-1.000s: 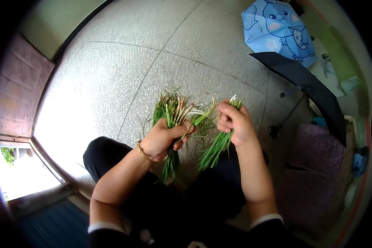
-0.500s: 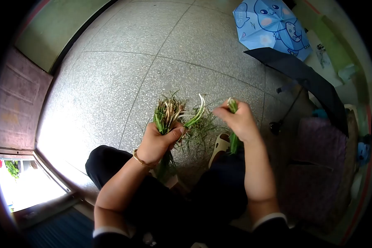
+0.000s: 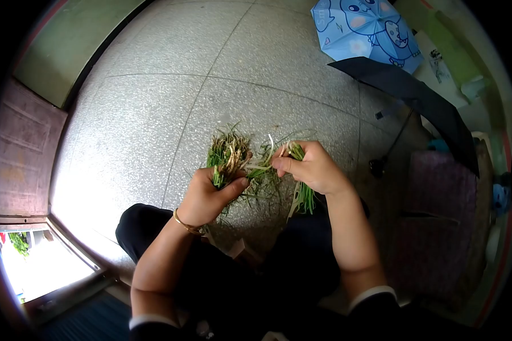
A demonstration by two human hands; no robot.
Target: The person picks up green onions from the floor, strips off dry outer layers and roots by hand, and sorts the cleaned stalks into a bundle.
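Note:
My left hand [image 3: 207, 199] is closed round a bunch of chives [image 3: 231, 166], their brownish root ends pointing up and away from me. To its right, my right hand [image 3: 313, 169] has a second, greener bunch of chives [image 3: 305, 197] tucked in its palm, leaves hanging below. Its thumb and forefinger pinch at pale stalks that reach across from the left bunch. One white stem end [image 3: 271, 140] sticks up between the hands. Beneath them lies a loose heap of thin green trimmings [image 3: 259, 194], partly covered by the hands.
Speckled tile floor [image 3: 136, 131] spreads ahead. An opened blue cartoon umbrella [image 3: 375, 34] and an opened black umbrella [image 3: 421, 102] stand at the upper right. A purplish mat [image 3: 444, 210] is on the right. A wooden door [image 3: 28, 153] stands left, beside a bright opening.
My right hand has moved left and closer to the left bunch, its fingertips now at the stalks there. The view has shifted slightly.

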